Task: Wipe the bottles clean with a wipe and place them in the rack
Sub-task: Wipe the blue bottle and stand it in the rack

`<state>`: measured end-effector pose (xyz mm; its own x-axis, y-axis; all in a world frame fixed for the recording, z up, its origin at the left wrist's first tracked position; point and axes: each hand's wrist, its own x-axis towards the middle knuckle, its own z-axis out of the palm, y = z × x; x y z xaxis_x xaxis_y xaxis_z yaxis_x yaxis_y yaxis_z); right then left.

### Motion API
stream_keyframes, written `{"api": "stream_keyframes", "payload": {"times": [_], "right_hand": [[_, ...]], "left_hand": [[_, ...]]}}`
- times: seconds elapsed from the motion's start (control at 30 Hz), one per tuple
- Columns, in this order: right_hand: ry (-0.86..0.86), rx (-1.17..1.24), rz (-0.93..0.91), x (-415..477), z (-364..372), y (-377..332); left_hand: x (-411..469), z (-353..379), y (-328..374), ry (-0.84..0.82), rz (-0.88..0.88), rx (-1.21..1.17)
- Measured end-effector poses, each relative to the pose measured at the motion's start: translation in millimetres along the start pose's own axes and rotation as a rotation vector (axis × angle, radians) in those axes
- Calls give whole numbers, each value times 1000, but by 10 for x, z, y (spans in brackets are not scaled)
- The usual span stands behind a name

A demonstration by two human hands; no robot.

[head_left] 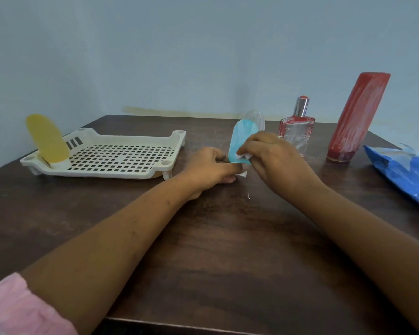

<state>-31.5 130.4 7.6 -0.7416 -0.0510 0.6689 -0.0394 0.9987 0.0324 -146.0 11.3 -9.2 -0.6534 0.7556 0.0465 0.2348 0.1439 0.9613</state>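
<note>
Pink sleeve (15, 308), dark wooden table (215, 262) with white rack (94, 174), blue wall (179, 56) behind.

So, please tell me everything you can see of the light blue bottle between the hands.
The light blue bottle is flat and oval with a rounded top, apparently matt plastic, faintly streaked. It is held about upright, low over the dark wooden table, right of the rack. The left hand grips its lower end, which is hidden. The right hand pinches a white wipe against its lower front. A clear bottle stands just behind it.
</note>
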Motion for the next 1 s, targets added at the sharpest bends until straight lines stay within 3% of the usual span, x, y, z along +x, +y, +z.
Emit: {"api": "stream_keyframes", "payload": {"times": [0.2, 1.0], "right_hand": [[-11, -37, -67, 3, 26, -85], [125, 104, 189, 4, 10, 98]], "left_hand": [[0, -12, 4, -52, -3, -75], [-70, -24, 85, -124, -37, -144]]}}
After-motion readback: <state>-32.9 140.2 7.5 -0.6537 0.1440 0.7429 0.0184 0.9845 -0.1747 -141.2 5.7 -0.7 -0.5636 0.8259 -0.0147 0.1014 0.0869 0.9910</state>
